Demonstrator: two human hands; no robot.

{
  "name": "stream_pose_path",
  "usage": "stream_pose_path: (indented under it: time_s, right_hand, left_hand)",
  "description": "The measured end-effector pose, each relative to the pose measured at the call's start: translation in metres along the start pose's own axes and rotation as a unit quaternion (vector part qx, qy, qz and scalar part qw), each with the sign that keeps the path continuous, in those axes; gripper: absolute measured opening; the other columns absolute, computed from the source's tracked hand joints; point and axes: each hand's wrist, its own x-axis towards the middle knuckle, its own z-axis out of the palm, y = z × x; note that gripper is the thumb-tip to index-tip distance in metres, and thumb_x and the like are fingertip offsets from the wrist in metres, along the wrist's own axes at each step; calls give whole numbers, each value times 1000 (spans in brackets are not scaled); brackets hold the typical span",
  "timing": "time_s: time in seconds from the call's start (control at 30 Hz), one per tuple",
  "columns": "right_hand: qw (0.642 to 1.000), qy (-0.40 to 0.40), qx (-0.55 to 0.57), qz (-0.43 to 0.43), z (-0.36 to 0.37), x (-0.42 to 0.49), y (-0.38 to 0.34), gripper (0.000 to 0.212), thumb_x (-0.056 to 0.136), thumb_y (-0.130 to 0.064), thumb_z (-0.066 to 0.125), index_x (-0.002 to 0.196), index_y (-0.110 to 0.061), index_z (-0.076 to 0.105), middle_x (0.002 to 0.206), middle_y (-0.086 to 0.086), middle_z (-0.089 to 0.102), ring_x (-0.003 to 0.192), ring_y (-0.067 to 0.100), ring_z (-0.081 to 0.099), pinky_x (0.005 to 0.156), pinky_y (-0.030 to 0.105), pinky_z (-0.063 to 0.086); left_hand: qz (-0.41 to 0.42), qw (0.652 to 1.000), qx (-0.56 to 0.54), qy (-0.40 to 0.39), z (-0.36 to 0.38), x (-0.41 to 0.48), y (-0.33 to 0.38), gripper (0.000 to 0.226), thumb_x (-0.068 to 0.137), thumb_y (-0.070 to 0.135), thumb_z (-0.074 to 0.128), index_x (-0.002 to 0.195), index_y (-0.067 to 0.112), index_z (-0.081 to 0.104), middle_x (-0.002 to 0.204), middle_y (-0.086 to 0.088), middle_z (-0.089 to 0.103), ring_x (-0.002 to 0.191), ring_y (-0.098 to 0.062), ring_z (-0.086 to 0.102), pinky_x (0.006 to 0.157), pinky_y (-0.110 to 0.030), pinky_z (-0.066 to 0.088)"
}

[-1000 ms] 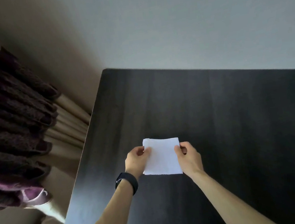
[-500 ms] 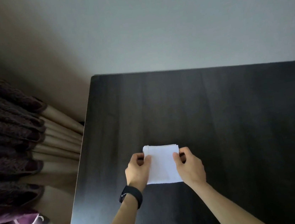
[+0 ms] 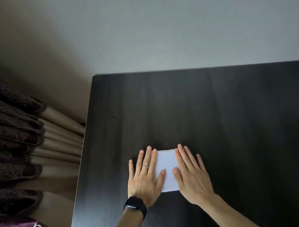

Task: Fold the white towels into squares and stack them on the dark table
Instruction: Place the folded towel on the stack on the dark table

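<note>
The white towel (image 3: 167, 169) is folded into a small square. It lies flat on the dark tabletop (image 3: 240, 121), near the front edge and a bit to the left.

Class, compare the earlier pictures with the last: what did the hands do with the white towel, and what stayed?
The left hand and right hand let go of the white towel, which they pinched by its sides, and now press flat on it on the dark table. The towel stays folded; the watch stays on the left wrist.
</note>
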Motion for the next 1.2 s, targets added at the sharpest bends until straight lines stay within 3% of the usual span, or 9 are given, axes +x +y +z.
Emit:
stream_pose_path:
  time_s: [0.13,0.27,0.4,0.57,0.8,0.97,1.07,1.2]
  right_hand:
    - [1000,-21,12,8,1,3,2,61,104,-49,13,159,-22,13,166,-5,11,152,14,13,121,44,20]
    - [997,-72,30,11,-17,6,-2,65,102,-55,10,158,-22,18,165,-4,6,151,20,21,118,48,30]
    - [993,-97,69,20,-74,-2,4,66,102,-56,29,158,-25,14,165,-4,-18,152,18,13,120,34,23]
    - [992,-7,98,78,-168,-56,60,56,99,-59,36,151,-37,33,166,-13,5,152,11,7,119,32,19]
    - [949,197,143,201,-307,-215,183,52,98,-55,45,147,-37,42,158,-15,30,149,3,11,113,26,15]
    - [883,347,143,282,-373,-364,259,56,93,-60,43,142,-35,48,149,-9,46,144,14,32,115,34,29]
    - [841,417,119,323,-401,-453,296,60,90,-61,40,141,-31,50,149,-9,47,145,15,31,114,30,23]
    - [789,493,83,357,-428,-578,340,48,95,-47,53,139,-28,55,144,-9,53,143,17,34,118,36,28]
  left_hand:
    - [-15,1000,-8,-21,4,1,-1,71,98,64,13,158,29,-4,164,13,-12,151,-11,-11,121,-46,-4]
    - [-18,998,5,-61,-4,3,-1,72,98,64,14,157,30,-11,160,13,-23,150,-13,-15,123,-47,-4]
    - [-41,996,11,-84,-39,7,16,71,98,58,30,158,31,4,161,11,-13,153,-19,-1,122,-51,4]
    - [3,995,28,-93,-114,20,86,74,95,51,43,157,35,5,166,5,5,153,-21,0,122,-53,5]
    - [208,977,-46,-1,-201,0,313,69,96,53,42,156,39,9,165,7,12,153,-19,1,123,-51,2]
    - [374,923,-86,41,-227,-78,493,66,96,55,40,155,41,12,165,7,12,152,-16,3,123,-50,4]
    - [448,887,-104,49,-232,-133,591,66,96,54,43,155,41,16,165,7,13,152,-16,4,123,-48,5]
    - [520,845,-120,44,-227,-211,711,66,97,51,46,155,41,16,165,7,13,152,-16,5,123,-46,5]
